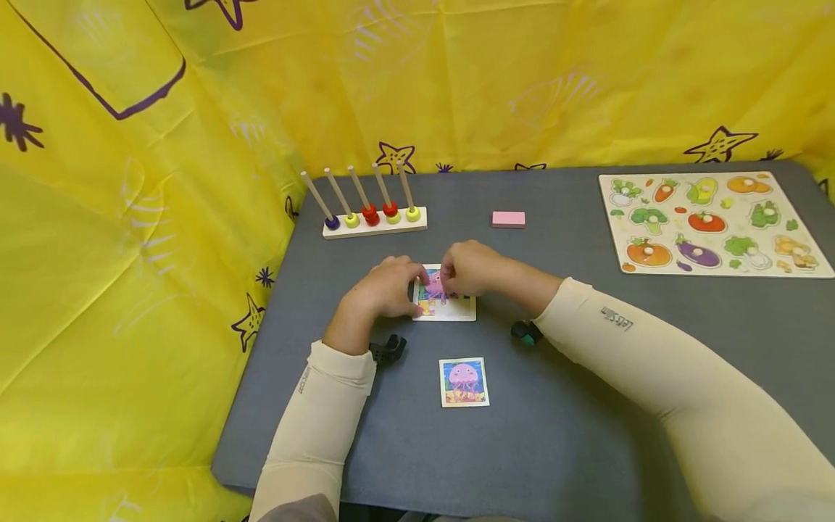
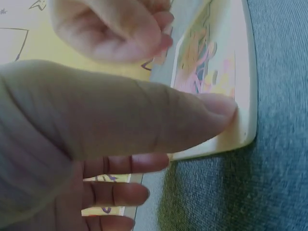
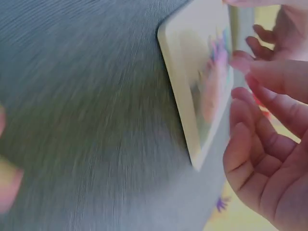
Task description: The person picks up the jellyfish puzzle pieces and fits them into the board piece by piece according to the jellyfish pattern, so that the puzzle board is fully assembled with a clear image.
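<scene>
A small pale puzzle board (image 1: 457, 313) with a pink jellyfish picture lies flat on the grey table. At its left side is my left hand (image 1: 388, 286), its thumb (image 2: 211, 110) resting on the board's border. The other left fingers are extended in the left wrist view. My right hand (image 1: 471, 268) is over the board's upper right part, fingers curled and fingertips down by the picture. Whether a small piece is between those fingertips is hidden. Nearer to me lies a square card (image 1: 464, 383) with a similar jellyfish.
Behind my left hand stands a white peg rack (image 1: 375, 226) with wooden rods and coloured rings. A pink block (image 1: 508, 220) lies behind the board. At the right back is a vegetable peg puzzle (image 1: 711, 225). Yellow patterned cloth (image 1: 496, 87) hangs behind the table.
</scene>
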A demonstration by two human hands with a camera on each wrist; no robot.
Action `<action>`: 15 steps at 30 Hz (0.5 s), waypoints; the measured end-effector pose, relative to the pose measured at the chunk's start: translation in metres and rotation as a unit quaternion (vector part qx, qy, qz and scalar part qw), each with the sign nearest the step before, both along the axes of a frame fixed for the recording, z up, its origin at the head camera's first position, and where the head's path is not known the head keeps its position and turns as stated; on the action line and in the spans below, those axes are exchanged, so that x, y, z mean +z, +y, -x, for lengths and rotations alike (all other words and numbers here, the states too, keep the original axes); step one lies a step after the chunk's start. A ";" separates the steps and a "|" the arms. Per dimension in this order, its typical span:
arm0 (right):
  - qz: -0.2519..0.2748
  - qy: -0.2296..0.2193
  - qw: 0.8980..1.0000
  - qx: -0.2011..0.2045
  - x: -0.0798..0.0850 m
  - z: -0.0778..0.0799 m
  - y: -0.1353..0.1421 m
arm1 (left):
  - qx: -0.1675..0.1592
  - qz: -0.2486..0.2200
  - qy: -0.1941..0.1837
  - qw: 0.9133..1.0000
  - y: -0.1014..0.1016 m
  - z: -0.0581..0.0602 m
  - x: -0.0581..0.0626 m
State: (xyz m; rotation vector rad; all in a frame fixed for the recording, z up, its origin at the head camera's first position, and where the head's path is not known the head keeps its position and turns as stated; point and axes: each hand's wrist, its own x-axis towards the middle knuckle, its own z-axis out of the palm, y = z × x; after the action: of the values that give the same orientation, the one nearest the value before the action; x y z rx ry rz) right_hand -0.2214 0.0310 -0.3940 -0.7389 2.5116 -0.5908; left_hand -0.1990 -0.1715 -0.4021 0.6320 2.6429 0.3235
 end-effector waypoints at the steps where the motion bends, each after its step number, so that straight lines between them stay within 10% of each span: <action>1: -0.002 0.010 1.000 0.007 0.002 -0.003 0.007 | -0.006 -0.004 -0.002 1.000 0.001 0.000 0.000; 15: -0.028 0.047 0.998 0.029 0.001 -0.055 0.105 | -0.034 -0.034 -0.027 0.998 0.007 -0.001 -0.003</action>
State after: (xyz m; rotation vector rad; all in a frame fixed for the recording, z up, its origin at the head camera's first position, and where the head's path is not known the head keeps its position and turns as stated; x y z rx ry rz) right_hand -0.1664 0.1364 -0.3934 -0.8328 2.5713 -0.4742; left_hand -0.1979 -0.1650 -0.4050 0.7230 2.5615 0.4058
